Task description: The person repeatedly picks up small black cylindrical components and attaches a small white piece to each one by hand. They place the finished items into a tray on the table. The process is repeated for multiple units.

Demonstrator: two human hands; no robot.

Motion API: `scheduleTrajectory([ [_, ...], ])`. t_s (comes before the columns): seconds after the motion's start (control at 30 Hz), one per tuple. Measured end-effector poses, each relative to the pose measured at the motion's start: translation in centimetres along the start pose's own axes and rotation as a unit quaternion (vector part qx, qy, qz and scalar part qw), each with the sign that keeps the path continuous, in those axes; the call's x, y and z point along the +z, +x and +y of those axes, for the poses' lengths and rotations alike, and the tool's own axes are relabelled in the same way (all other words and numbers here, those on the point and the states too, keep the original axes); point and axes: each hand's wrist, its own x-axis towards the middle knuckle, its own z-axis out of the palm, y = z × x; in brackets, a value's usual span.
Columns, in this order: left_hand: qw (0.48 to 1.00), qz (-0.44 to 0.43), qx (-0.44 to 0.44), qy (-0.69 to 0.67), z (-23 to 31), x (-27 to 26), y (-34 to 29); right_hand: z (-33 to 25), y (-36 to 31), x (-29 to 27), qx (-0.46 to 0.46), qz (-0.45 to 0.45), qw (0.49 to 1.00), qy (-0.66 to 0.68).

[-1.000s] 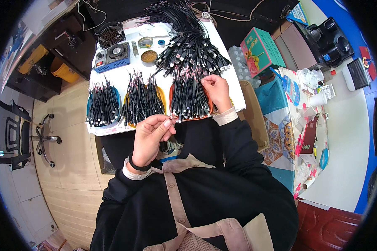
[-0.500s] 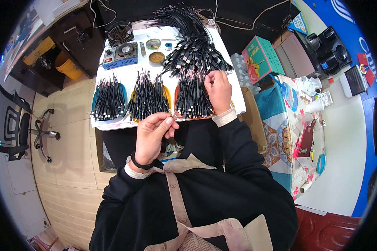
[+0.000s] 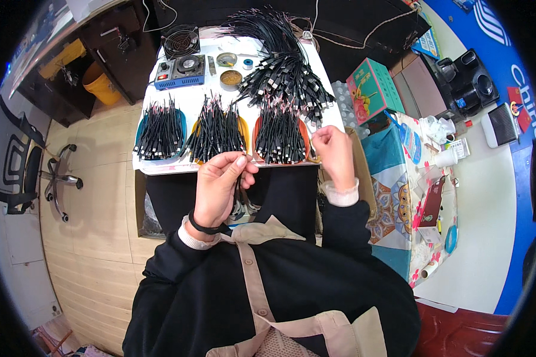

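My left hand (image 3: 223,184) is at the table's near edge, thumb and forefinger pinched on what looks like a thin black cable, mostly hidden by the fingers. Over the near right corner, my right hand (image 3: 335,156) has its fingers closed; what they hold, if anything, is hidden. Short black cables with metal plugs and pinkish wire ends lie in a blue tray (image 3: 183,128), a yellow tray (image 3: 244,132) and an orange tray (image 3: 306,134). My right hand is nearest the orange one. A large pile of similar cables (image 3: 286,77) covers the table's far right.
At the far left stand a blue boxed device (image 3: 180,72) and a black fan (image 3: 181,43). A round tin (image 3: 230,80), a small dish (image 3: 226,59) and a spool (image 3: 248,63) sit beside them. To the right are a green carton (image 3: 375,89) and a cluttered side table (image 3: 390,157).
My right hand has moved away from the cable pile, right and toward me. My left hand stays pinched near the table edge. The view has shifted slightly.
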Motion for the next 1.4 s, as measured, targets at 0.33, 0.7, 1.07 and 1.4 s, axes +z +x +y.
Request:
scheduleTrajectory([
  [0.33,0.992,0.050,0.040,-0.111,-0.2,2.4,1.3,-6.9,-5.0,2.7,0.013,-0.131,0.914,0.384],
  [0.7,0.985,0.024,0.102,-0.135,0.1,2.3,1.0,-8.3,-7.6,4.7,-0.005,-0.178,0.829,0.530],
  [1.07,0.991,0.026,0.133,0.009,-0.1,2.1,0.2,-8.8,-5.5,2.2,-0.054,-0.173,0.857,0.483],
  [1.4,0.996,-0.048,0.069,-0.028,0.0,1.9,-0.5,-9.4,-5.2,1.4,-0.067,-0.233,0.840,0.485],
])
